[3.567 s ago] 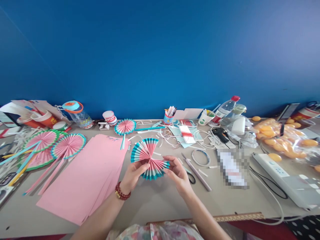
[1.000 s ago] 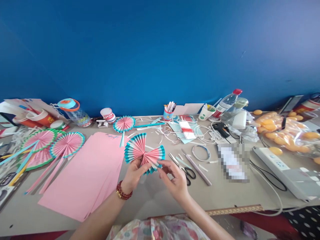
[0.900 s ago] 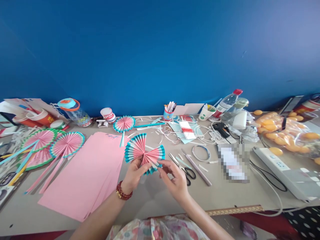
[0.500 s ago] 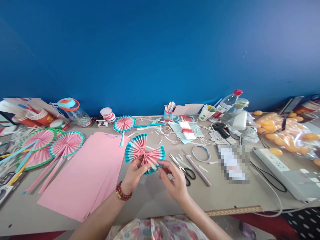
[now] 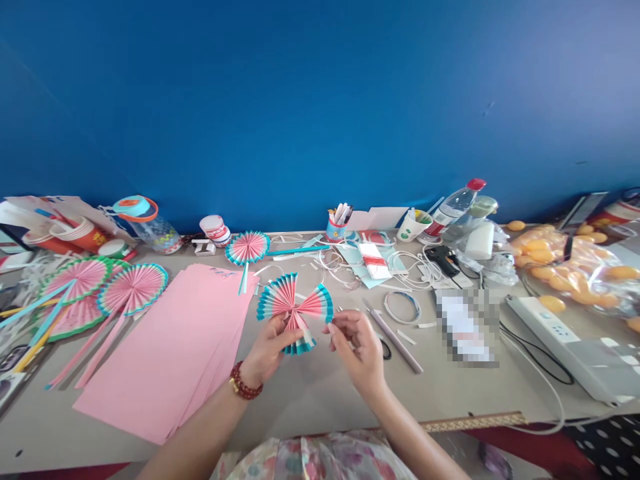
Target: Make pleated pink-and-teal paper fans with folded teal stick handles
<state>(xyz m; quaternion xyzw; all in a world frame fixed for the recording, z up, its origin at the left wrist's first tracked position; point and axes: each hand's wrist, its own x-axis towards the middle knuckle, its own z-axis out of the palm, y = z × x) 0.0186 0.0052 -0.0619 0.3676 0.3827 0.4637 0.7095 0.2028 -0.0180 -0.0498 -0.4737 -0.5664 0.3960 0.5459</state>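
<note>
A pleated paper fan [image 5: 280, 293], pink in the middle with white and teal bands at its rim, is held above the table. My left hand [image 5: 270, 343] is closed on its lower left folds near the centre, thumb in front. The fan is spread in sections with gaps at the top and lower right. My right hand [image 5: 357, 347] has its fingers curled in a pinch at the lower corner of the right-hand section. Behind that hand lie scissors [image 5: 386, 348], mostly hidden.
Pink paper sheets [image 5: 165, 353] lie left, beside finished fans [image 5: 134, 290]. Another fan [image 5: 247, 248] lies behind. A lilac stick [image 5: 397, 341], a white coil [image 5: 403, 308], a glue gun [image 5: 443, 260] and a power strip [image 5: 560, 333] are on the right. A blue wall rises behind.
The fan has moved slightly right and its right section has swung away from the bottom one, widening the gap. My right hand has moved right, covering more of the scissors.
</note>
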